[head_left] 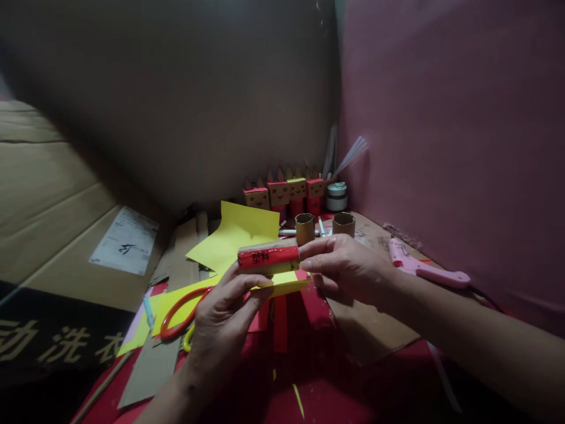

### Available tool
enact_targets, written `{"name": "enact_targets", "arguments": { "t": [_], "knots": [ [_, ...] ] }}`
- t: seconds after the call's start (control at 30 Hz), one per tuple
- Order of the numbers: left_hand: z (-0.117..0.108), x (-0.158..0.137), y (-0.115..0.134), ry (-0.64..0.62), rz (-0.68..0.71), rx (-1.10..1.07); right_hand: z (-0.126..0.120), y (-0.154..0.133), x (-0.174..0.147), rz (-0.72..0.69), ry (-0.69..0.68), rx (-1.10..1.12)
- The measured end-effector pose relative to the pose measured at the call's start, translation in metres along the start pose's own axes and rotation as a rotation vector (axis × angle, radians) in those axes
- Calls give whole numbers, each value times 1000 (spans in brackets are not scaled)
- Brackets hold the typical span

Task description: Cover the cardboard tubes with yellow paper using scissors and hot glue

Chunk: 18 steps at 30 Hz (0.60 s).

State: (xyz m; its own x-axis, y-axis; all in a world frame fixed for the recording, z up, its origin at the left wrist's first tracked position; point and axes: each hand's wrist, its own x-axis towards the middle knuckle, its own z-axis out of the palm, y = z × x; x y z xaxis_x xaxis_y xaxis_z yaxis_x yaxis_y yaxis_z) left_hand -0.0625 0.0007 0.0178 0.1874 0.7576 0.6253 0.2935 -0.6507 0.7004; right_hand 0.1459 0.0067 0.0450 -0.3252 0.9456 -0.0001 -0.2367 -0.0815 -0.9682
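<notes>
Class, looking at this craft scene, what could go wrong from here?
The tube, with the fingertips of the right hand at one end, might slip. The scissors beside the left hand could get knocked. The glue gun near the right forearm might burn skin, if it is hot.

Tube [268,257] between scissors [165,330] and glue gun [421,270]

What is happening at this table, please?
A person's two hands are busy with a small red-banded tube. The left hand pinches a yellow paper piece just below it; the right hand has its fingertips at the tube's right end. Behind them lies a yellow sheet, with four eared cardboard figures in a row farther back. A pink glue gun lies to the right.
</notes>
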Motion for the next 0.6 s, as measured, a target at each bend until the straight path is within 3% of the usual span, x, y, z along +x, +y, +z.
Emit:
{"name": "enact_targets", "arguments": {
  "t": [0.17,0.3,0.47,0.6],
  "knots": [
    [0,-3,-4,-60,-13,0,2,9,6,-65,-89,85],
    [-1,0,-1,-51,-99,-98,2,13,7,-96,22,42],
    [-3,6,5,91,-231,-183,-2,16,5,-116,132,-69],
    [0,8,1,119,-388,-288,-6,19,5,-172,180,-116]
  ]
}}
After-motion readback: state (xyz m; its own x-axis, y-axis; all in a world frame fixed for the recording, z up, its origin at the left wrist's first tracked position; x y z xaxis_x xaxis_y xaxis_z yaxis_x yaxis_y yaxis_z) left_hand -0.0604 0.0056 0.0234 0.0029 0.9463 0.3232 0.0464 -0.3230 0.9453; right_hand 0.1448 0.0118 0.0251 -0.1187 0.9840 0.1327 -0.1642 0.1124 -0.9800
